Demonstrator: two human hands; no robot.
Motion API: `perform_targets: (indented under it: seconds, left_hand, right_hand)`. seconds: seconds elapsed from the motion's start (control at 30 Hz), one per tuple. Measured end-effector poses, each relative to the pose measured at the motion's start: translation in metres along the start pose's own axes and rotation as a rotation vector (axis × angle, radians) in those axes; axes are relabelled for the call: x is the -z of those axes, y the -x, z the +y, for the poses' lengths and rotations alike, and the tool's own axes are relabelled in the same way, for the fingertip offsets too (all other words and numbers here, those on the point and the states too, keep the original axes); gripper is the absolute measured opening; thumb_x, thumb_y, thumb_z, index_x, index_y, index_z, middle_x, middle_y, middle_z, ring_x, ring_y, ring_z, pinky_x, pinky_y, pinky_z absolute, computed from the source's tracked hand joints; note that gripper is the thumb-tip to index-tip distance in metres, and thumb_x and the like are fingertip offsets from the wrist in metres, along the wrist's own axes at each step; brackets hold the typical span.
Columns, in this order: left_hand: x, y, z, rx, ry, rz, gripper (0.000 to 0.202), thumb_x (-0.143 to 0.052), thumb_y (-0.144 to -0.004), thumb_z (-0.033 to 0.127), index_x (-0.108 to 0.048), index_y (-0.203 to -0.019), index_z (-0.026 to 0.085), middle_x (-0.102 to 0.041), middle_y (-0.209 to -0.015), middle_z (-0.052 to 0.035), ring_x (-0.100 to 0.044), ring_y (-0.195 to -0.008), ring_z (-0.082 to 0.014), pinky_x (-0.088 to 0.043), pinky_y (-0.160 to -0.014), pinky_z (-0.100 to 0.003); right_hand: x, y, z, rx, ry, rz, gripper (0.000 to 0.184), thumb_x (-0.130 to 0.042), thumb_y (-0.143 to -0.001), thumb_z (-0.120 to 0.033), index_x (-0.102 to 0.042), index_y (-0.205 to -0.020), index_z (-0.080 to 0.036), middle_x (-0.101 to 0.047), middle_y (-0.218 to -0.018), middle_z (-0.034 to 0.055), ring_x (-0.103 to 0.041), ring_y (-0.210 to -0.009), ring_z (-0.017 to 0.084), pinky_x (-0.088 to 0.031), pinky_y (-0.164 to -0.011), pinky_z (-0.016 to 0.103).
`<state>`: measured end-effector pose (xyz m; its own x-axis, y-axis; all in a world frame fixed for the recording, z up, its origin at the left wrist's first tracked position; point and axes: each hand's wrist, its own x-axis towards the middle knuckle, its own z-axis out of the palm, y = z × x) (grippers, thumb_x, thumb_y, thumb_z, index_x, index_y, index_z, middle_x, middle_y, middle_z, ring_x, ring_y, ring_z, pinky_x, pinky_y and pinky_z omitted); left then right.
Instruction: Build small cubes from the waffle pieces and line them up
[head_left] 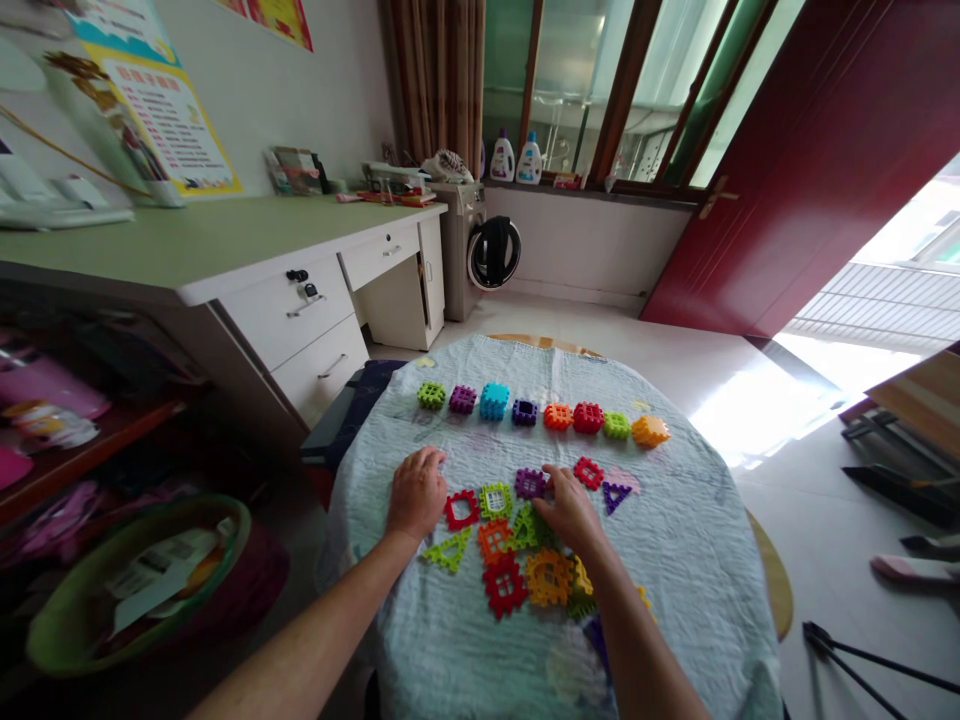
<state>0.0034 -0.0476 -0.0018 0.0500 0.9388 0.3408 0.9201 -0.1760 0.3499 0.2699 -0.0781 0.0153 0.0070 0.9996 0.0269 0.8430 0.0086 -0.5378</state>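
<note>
Where sunlight hits tile (pixel 757 420), a cloth-covered table (pixel 675 560) (desk (pixel 187 240) behind)

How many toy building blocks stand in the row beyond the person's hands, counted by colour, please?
Green blocks: 2
Purple blocks: 2
Blue block: 1
Orange blocks: 2
Red block: 1
Total: 8

Eight colourful plastic waffle-block cubes (pixel 494 401) sit in a row beyond loose flat square and triangular pieces (pixel 504 585).
</note>
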Motion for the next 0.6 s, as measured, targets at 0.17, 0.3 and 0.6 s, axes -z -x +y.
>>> perform_targets:
  seconds: [0.17, 0.3, 0.6]
  left_hand:
    - [0.001, 0.0, 0.0, -0.003, -0.001, -0.008, 0.033, -0.046, -0.08, 0.008, -0.064, -0.106, 0.017, -0.065, -0.119, -0.0111, -0.057, -0.114, -0.0254, -0.044, -0.103, -0.041]
    - [0.001, 0.0, 0.0, 0.0, 0.002, -0.013, 0.034, -0.046, -0.08, 0.007, -0.064, -0.107, 0.016, -0.064, -0.12, -0.0118, -0.057, -0.114, -0.026, -0.044, -0.103, -0.042]
    - [0.001, 0.0, 0.0, 0.01, -0.003, -0.005, 0.034, -0.048, -0.079, 0.007, -0.065, -0.106, 0.018, -0.065, -0.117, -0.01, -0.058, -0.113, -0.0252, -0.044, -0.102, -0.04]
  right_hand:
    - [0.004, -0.005, -0.004, -0.051, 0.065, -0.085, 0.045, -0.065, -0.075, -0.026, -0.062, -0.119, -0.018, -0.061, -0.107, 0.0097, -0.062, -0.098, 0.024, -0.047, -0.087, 0.033]
    - [0.008, -0.005, -0.006, -0.017, 0.064, -0.086, 0.056, -0.069, -0.072, -0.028, -0.057, -0.126, -0.022, -0.058, -0.115, 0.0097, -0.06, -0.104, 0.023, -0.046, -0.086, 0.032]
    - [0.015, -0.019, -0.019, 0.069, 0.071, -0.105, 0.036, -0.068, -0.07, -0.022, -0.062, -0.105, -0.019, -0.056, -0.106, 0.0072, -0.055, -0.1, 0.022, -0.042, -0.087, 0.032]
